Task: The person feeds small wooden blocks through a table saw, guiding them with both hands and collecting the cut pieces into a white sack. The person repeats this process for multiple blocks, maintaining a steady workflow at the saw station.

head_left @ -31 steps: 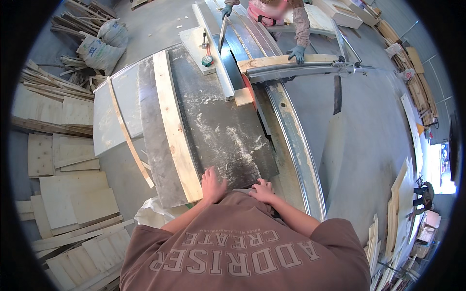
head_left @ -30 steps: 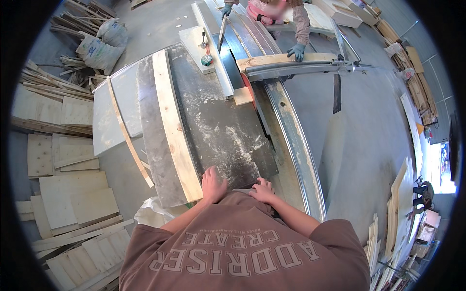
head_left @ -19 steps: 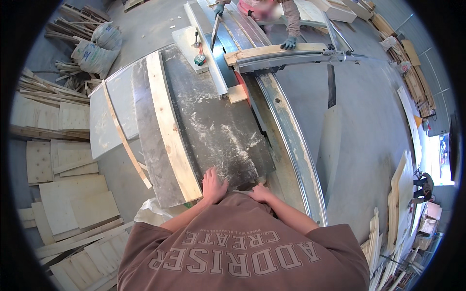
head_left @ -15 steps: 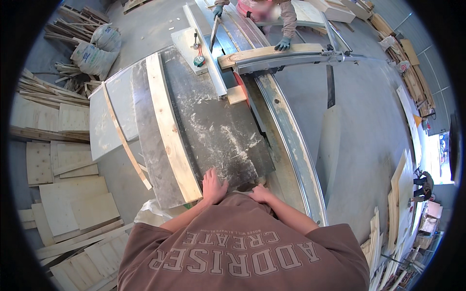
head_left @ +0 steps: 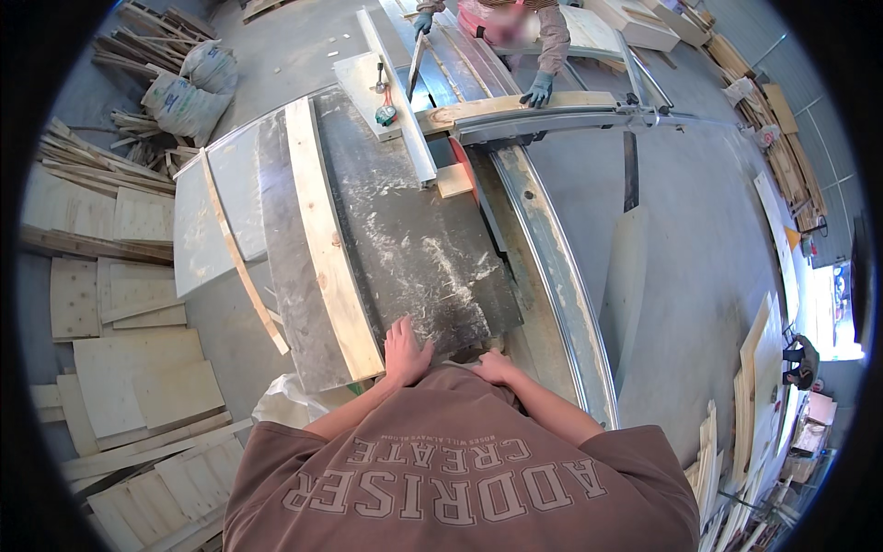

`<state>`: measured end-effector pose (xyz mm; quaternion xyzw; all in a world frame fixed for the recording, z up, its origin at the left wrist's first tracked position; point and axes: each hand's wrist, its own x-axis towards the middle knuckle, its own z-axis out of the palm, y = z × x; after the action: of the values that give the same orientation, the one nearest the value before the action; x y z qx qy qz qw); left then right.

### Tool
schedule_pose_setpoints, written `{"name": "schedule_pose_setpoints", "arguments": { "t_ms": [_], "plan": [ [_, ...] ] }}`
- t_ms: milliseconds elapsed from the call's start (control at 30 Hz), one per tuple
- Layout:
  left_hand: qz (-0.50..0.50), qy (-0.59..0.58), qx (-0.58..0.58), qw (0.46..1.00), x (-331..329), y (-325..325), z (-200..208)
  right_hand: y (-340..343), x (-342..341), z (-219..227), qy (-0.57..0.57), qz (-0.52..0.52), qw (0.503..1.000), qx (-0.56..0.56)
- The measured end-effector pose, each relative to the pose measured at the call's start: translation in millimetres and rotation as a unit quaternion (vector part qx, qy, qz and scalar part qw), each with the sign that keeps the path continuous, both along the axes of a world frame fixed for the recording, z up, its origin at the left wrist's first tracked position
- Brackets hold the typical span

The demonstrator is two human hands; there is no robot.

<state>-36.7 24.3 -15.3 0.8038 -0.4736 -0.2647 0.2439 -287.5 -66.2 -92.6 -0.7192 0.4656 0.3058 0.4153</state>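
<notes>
Head view: a dark surface, dusted with pale shavings, fills the middle of a grey-floored workshop. A long pale plank lies along its left part, running from the far edge to the near edge. Toward the surface's far right corner, a small wood block sits at the end of a metal bar, beside a red strip. Beyond, a co-worker's gloved hand rests on a wooden beam. Wood sheets and white sacks lie on the floor to the left.

The person's left hand rests at the near edge, just right of the plank's end, fingers extended and slightly apart, gripping nothing visible. The right hand is curled by the near right corner; whether it grips anything cannot be told.
</notes>
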Motion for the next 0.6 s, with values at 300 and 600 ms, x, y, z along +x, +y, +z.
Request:
{"name": "schedule_pose_setpoints", "arguments": {
  "t_ms": [300,600],
  "plan": [
    [0.001,-0.008,0.03,1.0,0,0,4,-3,6,21,0.009,-0.004,1.0,0.014],
    [0.001,-0.007,0.036,0.999,0,0,5,-3,4,14,0.007,0.004,1.0,0.013]
  ]
}}
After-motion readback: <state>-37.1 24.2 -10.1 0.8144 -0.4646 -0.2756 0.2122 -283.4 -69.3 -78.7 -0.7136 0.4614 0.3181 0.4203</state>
